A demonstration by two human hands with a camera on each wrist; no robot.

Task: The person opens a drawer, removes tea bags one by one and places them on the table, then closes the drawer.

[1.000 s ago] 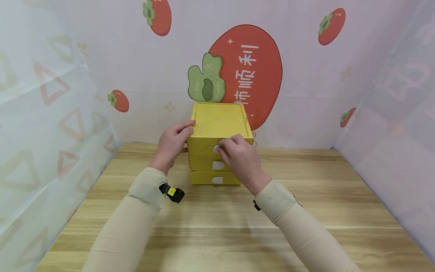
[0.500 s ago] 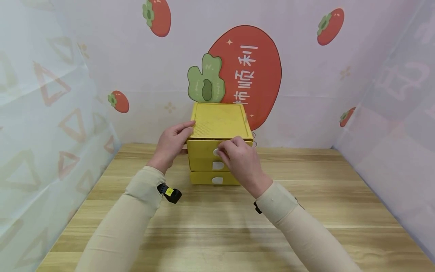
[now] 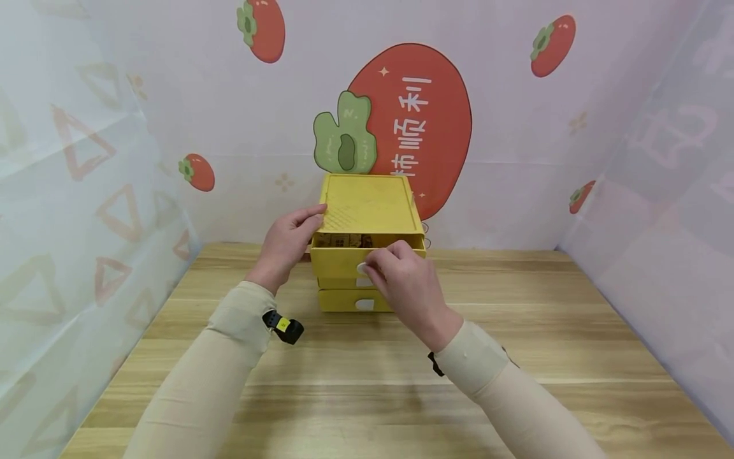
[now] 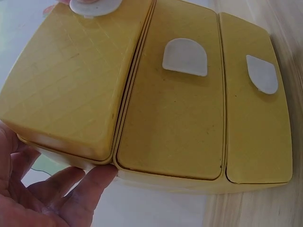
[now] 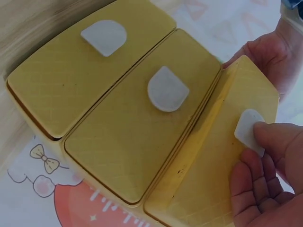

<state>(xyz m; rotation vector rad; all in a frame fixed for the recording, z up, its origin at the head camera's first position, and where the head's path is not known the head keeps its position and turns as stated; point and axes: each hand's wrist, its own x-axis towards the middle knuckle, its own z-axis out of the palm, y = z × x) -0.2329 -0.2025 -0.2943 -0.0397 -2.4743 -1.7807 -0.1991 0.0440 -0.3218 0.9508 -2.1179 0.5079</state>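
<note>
A small yellow drawer cabinet [image 3: 373, 204] with three drawers, each with a white tab handle, stands on the table. Its top drawer [image 3: 338, 262] is pulled partway out, and brownish, patterned small items [image 3: 344, 240] show inside. My right hand [image 3: 404, 284] pinches the top drawer's white handle [image 5: 247, 127] between thumb and fingers. At the cabinet's upper left edge, my left hand [image 3: 287, 245] holds the body, with some fingers on top and others along the side. In the left wrist view, the middle drawer [image 4: 175, 123] and bottom drawer [image 4: 258, 137] are closed.
The wood-grain table [image 3: 344, 395] stretches in front of the cabinet and to both sides. Behind it hangs a pale backdrop [image 3: 499, 210] printed with red persimmons. Similar printed sheets [image 3: 74, 223] close off the left and right. Small wire rings [image 3: 426, 234] stick out at the cabinet's right side.
The top drawer has slid out toward me, from closed to partly open, with my right hand drawing its handle. Its contents have come into sight. My left hand has stayed on the cabinet.
</note>
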